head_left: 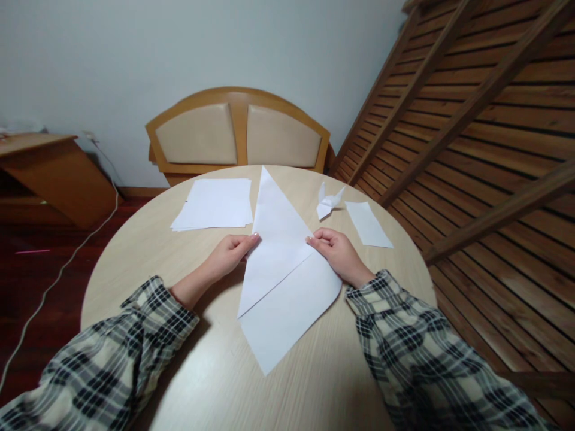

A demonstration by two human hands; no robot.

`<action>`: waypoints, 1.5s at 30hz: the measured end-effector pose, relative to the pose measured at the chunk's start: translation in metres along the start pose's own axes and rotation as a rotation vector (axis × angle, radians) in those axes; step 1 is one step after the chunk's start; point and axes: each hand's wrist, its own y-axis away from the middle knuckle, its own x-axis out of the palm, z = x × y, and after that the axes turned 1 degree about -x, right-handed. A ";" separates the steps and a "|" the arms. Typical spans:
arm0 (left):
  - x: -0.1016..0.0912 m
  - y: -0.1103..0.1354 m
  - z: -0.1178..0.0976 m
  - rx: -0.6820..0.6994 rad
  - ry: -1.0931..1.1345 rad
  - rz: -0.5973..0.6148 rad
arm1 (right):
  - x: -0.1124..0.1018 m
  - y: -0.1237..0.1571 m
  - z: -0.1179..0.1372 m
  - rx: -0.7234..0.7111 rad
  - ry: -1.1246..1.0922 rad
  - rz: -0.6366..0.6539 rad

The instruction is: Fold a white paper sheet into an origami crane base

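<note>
A white sheet of paper lies on the round pale wooden table, folded over into a long triangle pointing away from me. My left hand rests at the sheet's left edge, fingers curled and fingertips pressing the paper. My right hand is at the right edge, fingers curled and pinching the folded flap. Both arms wear plaid sleeves.
A stack of white paper sheets lies at the table's far left. A small folded paper figure and a narrow paper strip lie at the far right. A padded wooden chair stands behind the table. A slatted wooden frame leans on the right.
</note>
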 end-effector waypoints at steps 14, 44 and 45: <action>0.000 -0.002 0.000 0.048 0.013 -0.094 | 0.001 0.003 0.002 0.038 0.036 0.123; -0.001 -0.003 0.002 0.061 0.031 -0.203 | 0.002 0.003 0.000 0.044 0.050 0.207; -0.001 -0.003 0.002 0.069 0.020 -0.203 | 0.002 0.003 -0.001 0.044 0.054 0.214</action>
